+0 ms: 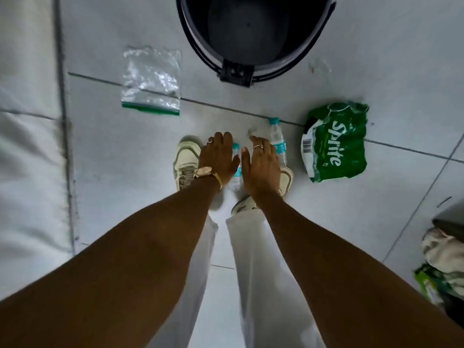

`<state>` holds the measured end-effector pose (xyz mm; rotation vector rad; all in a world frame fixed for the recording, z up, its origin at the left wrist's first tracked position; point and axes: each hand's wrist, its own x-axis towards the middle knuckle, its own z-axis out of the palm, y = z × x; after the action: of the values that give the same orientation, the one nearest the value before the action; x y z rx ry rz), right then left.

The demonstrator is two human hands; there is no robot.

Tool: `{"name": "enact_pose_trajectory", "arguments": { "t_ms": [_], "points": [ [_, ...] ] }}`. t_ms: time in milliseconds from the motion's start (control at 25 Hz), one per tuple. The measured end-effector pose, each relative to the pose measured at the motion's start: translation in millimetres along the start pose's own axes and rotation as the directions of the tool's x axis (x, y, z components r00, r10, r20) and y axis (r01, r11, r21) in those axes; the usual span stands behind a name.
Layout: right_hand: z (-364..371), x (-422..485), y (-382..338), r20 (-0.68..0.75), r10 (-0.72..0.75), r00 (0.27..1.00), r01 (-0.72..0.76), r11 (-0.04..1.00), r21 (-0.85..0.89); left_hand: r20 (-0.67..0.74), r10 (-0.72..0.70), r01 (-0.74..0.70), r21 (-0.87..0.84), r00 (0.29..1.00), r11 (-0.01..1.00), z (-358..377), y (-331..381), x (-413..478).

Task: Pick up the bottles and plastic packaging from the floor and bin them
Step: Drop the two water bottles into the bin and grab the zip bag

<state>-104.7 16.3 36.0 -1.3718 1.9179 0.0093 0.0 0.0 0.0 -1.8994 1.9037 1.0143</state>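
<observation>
Two clear water bottles with teal labels lie on the tiled floor by my feet. One bottle (pixel 236 172) shows between my hands, partly hidden. The other bottle (pixel 277 140) lies just right of my right hand (pixel 261 167). My left hand (pixel 219 156), with a gold watch on its wrist, hovers above the first bottle. Both hands have their fingers spread and hold nothing. A crumpled green Sprite wrapper (pixel 335 143) lies to the right. A clear zip bag (pixel 152 80) with a green strip lies at the upper left. The dark bin (pixel 200 54) stands open at the top.
My pale shoes (pixel 187 162) stand on either side of the bottles. A white mattress or cloth (pixel 27 146) runs along the left edge. A heap of bags and fabric (pixel 442 267) sits at the lower right. A small clear scrap (pixel 319 66) lies right of the bin.
</observation>
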Motion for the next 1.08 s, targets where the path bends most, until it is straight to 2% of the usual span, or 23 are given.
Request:
{"name": "enact_pose_trajectory", "arguments": {
  "t_ms": [80, 160, 280, 360, 480, 560, 600, 640, 680, 720, 760, 800, 840, 880, 960, 1040, 1080],
  "points": [
    [16.1, 13.4, 12.7, -0.026, -0.022, 0.999, 0.021, 0.999, -0.035, 0.127, -0.15, 0.15, 0.014, 0.98, 0.989, 25.5, -5.4, 14.4],
    [26.8, 30.1, 32.7, -0.013, -0.067, 0.998, 0.065, 0.988, -0.137, 0.261, -0.281, 0.294, -0.014, 0.924, 0.956, 47.1, -8.0, 28.2],
    [37.1, 53.2, 56.0, -0.036, -0.12, 0.992, 0.106, 0.956, -0.274, 0.309, -0.27, 0.293, -0.03, 0.912, 0.956, 66.6, 0.6, 54.7],
    [39.5, 68.4, 60.6, -0.055, -0.115, 0.992, 0.093, 0.948, -0.304, 0.312, -0.26, 0.277, -0.009, 0.914, 0.961, 68.2, 2.3, 69.0],
    [35.5, 84.2, 64.5, -0.051, 0.004, 0.999, -0.02, 0.949, -0.315, 0.327, -0.214, 0.242, -0.048, 0.921, 0.969, 61.9, 3.6, 70.3],
    [31.2, 91.2, 65.8, -0.071, 0.081, 0.994, -0.098, 0.955, -0.281, 0.282, -0.119, 0.157, -0.115, 0.952, 0.981, 45.1, 7.1, 68.6],
    [27.9, 94.3, 63.5, -0.093, 0.11, 0.99, -0.128, 0.968, -0.216, 0.208, -0.054, 0.09, -0.169, 0.977, 0.982, 33.0, 9.5, 67.7],
    [22.6, 98.7, 58.9, -0.141, 0.147, 0.979, -0.159, 0.984, -0.079, 0.103, 0.011, 0.014, -0.232, 0.995, 0.973, 18.5, 11.9, 66.2],
    [16.3, 103.1, 53.4, -0.23, 0.214, 0.949, -0.186, 0.973, 0.138, -0.02, 0.058, -0.062, -0.31, 0.998, 0.949, 4.5, 14.7, 62.1],
    [6.5, 110.6, 45.9, -0.35, 0.319, 0.881, -0.168, 0.902, 0.398, -0.133, 0.095, -0.14, -0.386, 0.987, 0.912, -12.1, 18.0, 58.8],
    [-2.6, 114.3, 41.7, -0.457, 0.419, 0.785, -0.087, 0.805, 0.587, -0.216, 0.123, -0.208, -0.432, 0.969, 0.878, -26.6, 20.0, 52.0],
    [-12.4, 116.6, 38.6, -0.501, 0.48, 0.72, -0.025, 0.739, 0.673, -0.277, 0.145, -0.257, -0.427, 0.95, 0.867, -42.6, 21.6, 45.9],
    [-21.4, 116.5, 35.6, -0.472, 0.476, 0.742, -0.05, 0.741, 0.67, -0.307, 0.168, -0.284, -0.388, 0.937, 0.877, -58.7, 22.9, 40.7],
    [-26.4, 113.7, 35.0, -0.378, 0.439, 0.815, -0.141, 0.783, 0.606, -0.302, 0.192, -0.297, -0.354, 0.934, 0.887, -73.5, 23.8, 35.7],
    [-26.9, 103.5, 41.3, -0.137, 0.379, 0.915, -0.321, 0.891, 0.321, -0.217, 0.227, -0.294, -0.366, 0.95, 0.883, -97.4, 27.3, 28.1],
    [-22.3, 94.5, 47.3, 0.035, 0.372, 0.928, -0.373, 0.917, 0.146, -0.172, 0.29, -0.337, -0.457, 0.942, 0.823, -117.0, 33.4, 26.0],
    [-20.4, 92.9, 49.3, 0.085, 0.391, 0.916, -0.399, 0.91, 0.113, -0.203, 0.323, -0.382, -0.503, 0.924, 0.775, -125.1, 38.7, 28.1]
  ]
}}
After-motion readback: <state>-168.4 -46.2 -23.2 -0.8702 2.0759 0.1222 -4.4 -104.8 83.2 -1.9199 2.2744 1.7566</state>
